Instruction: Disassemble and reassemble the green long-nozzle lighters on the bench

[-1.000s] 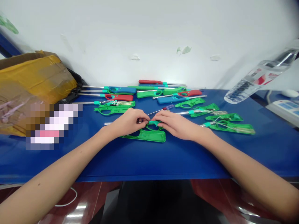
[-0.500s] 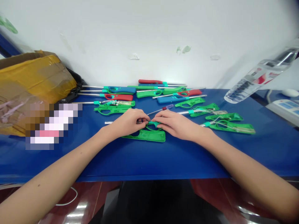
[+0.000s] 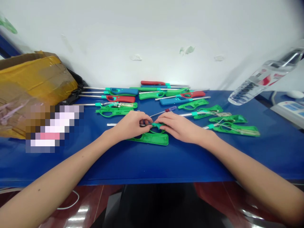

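Note:
An opened green gas lighter point(image 3: 157, 126) with a turquoise trigger lies between my hands, its inside facing up. My left hand point(image 3: 130, 126) is closed at its left side, thumb and fingers pinched near the trigger. A silver tube point(image 3: 111, 124) sticks out to the left from behind that hand. My right hand point(image 3: 177, 125) is closed on the lighter's right part, fingertips almost meeting the left ones. What small part the fingertips pinch is hidden. Just below lies a loose green casing half point(image 3: 155, 139). A screwdriver point(image 3: 170, 109) with a purple-red handle lies right behind my hands.
Several whole red, blue and green lighters point(image 3: 123, 98) lie along the wall. Opened green lighters point(image 3: 237, 129) with wires showing lie to the right, another point(image 3: 116, 110) to the left. A taped cardboard box point(image 3: 35, 85) stands left, a tilted water bottle point(image 3: 260, 79) right, on the blue table point(image 3: 147, 167).
My left hand has shifted slightly right, closer to my right fingertips, and covers more of the loose casing half. The right hand stays nearly in place.

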Available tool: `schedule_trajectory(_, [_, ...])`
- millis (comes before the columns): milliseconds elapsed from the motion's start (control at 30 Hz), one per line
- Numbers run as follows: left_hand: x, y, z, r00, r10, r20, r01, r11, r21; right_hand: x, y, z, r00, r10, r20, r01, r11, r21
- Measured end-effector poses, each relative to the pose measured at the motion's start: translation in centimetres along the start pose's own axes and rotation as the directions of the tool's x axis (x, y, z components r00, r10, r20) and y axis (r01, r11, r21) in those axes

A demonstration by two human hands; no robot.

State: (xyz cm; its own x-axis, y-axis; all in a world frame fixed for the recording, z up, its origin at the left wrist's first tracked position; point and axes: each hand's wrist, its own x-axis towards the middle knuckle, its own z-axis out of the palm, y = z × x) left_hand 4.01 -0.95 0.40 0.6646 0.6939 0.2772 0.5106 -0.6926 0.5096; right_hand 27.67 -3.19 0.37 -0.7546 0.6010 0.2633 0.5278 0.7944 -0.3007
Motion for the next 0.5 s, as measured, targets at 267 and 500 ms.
schedule_trajectory(267, [0.17, 0.64, 0.27, 0.996, -0.068, -0.060, 0.073, 0.994, 0.082, -0.12, 0.25, -0.52, 1.000, -0.007, 0.030, 0.007, 1.000, 0.011])
schedule_trajectory(500, [0.13, 0.59, 0.30, 0.996, -0.059, -0.060, 0.066, 0.990, 0.121, -0.20, 0.41, -0.45, 0.999, -0.039, 0.009, 0.039, 0.997, -0.064])
